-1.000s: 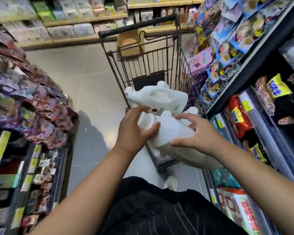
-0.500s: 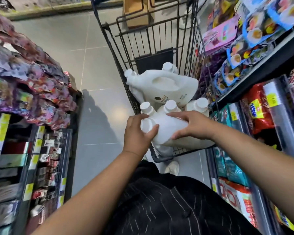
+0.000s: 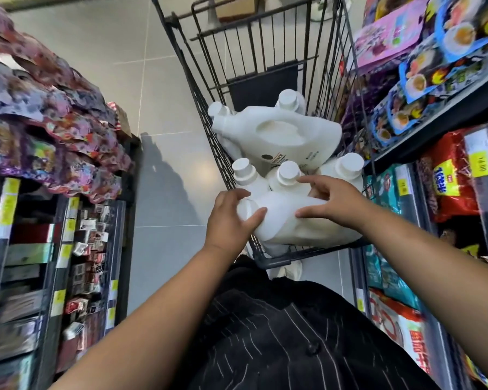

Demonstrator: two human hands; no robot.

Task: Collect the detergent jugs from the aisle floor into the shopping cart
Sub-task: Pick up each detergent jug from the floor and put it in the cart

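Observation:
A white detergent jug [image 3: 288, 220] lies on its side across the near end of the black wire shopping cart [image 3: 186, 77]. My left hand [image 3: 228, 220] grips its capped neck. My right hand [image 3: 330, 201] rests on top of its body, fingers spread. Several more white jugs fill the cart behind it: a large one [image 3: 279, 136] lying on its side with a label showing, and upright ones whose round caps [image 3: 288, 170] stick up.
Shelves of snack packets [image 3: 48, 114] stand close on the left and packaged goods [image 3: 423, 66] on the right, so the cart fills a narrow aisle. Grey tiled floor [image 3: 102, 52] runs ahead on the left of the cart. A cardboard box [image 3: 237, 7] sits beyond the cart.
The view has tipped down and closer to the cart. The jug in my hands has sunk lower onto the cart's near end, and my right hand's fingers have spread over it.

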